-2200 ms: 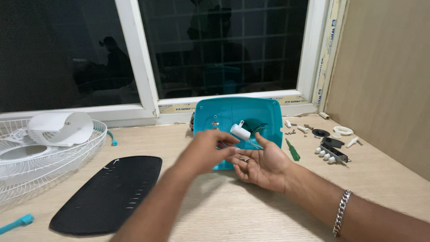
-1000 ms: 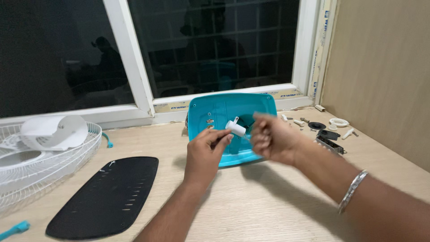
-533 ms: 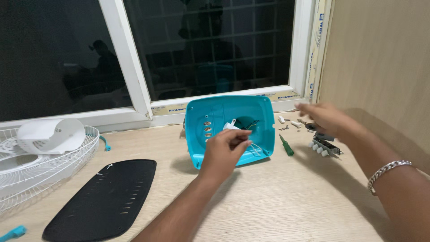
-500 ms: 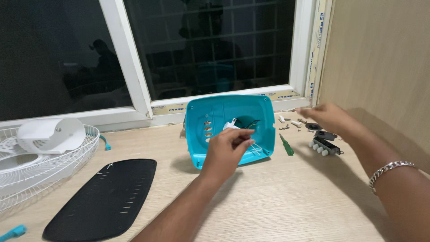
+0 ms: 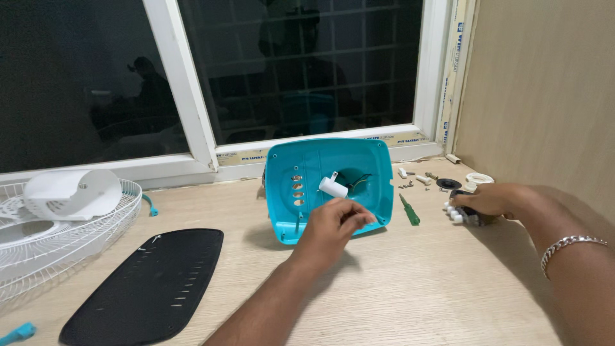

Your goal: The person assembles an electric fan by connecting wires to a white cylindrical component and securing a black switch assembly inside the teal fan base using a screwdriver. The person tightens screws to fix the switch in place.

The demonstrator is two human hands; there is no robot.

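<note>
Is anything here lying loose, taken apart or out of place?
Yes. The turquoise housing lies open with wires showing, steadied by the left hand. Small screws lie scattered by the green screwdriver.

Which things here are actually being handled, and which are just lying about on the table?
In hand:
- teal housing, steadied by the left hand
- white cylinder inside the housing
- black part with white buttons, under the right hand

Lying about:
- green screwdriver
- black panel
- white wire grille
- white motor cover
- small screws
</note>
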